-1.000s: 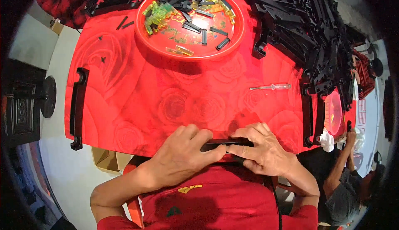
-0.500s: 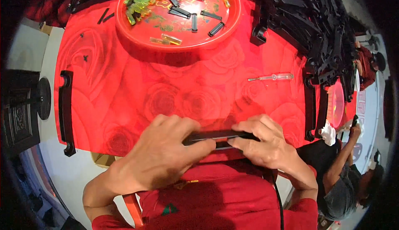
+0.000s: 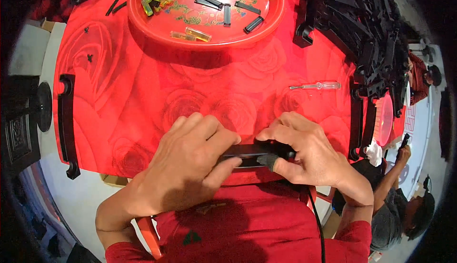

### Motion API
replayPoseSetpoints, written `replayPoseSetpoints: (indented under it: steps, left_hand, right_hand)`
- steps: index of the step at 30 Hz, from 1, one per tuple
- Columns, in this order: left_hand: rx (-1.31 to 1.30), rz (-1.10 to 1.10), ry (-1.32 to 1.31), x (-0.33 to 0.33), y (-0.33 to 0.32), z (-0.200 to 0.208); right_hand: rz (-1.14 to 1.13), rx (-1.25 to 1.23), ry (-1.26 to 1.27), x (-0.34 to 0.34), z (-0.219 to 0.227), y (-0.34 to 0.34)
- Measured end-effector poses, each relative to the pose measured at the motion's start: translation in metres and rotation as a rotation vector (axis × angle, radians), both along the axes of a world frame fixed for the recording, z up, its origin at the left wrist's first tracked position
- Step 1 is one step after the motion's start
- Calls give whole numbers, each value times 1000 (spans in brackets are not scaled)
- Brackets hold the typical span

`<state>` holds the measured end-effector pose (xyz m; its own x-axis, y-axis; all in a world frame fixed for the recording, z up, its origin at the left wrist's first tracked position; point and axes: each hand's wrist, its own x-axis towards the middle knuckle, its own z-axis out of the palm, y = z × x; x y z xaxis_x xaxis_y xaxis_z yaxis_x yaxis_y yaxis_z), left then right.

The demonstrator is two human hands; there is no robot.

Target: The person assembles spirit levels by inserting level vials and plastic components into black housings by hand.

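A black bar [image 3: 248, 151] is pinched between thumbs and fingers — by the left hand [image 3: 193, 151] and the right hand [image 3: 309, 150]. A screwdriver [image 3: 328, 85] is seen beyond, on red cloth [image 3: 143, 96].

"What do you have there?"
"A long black part [image 3: 250, 151], narrow and smooth, with a soft sheen along it."
"How is it lying?"
"Crosswise in front of me, nearly level, at the near edge of the worktop [image 3: 228, 89]. My left hand [image 3: 188, 156] grips one end, my right hand [image 3: 312, 153] the other."
"Is it touching the edge?"
"I can't tell; my fingers also hide much of its ends."
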<state>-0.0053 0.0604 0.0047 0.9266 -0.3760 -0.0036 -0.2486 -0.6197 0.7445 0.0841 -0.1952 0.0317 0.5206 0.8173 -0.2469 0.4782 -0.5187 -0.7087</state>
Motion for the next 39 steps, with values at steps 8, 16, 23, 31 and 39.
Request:
replayPoseSetpoints:
  steps: [8, 16, 23, 31, 39]
  left_hand:
    - [18, -21, -266, -17, 0, -13]
    - [-35, -35, -237, -18, -8, -10]
    - [-55, -48, -268, -16, -9, -13]
    - [-58, -13, -239, -21, -9, -16]
    - [-104, -13, -267, -18, -8, -20]
  right_hand:
    - [70, -43, -63, -9, 6, 9]
    - [64, -139, -58, -11, 11, 11]
    - [77, -147, -168, -6, 13, 22]
    - [178, -156, -13, 8, 18, 24]
    - [206, -207, 80, 17, 31, 16]
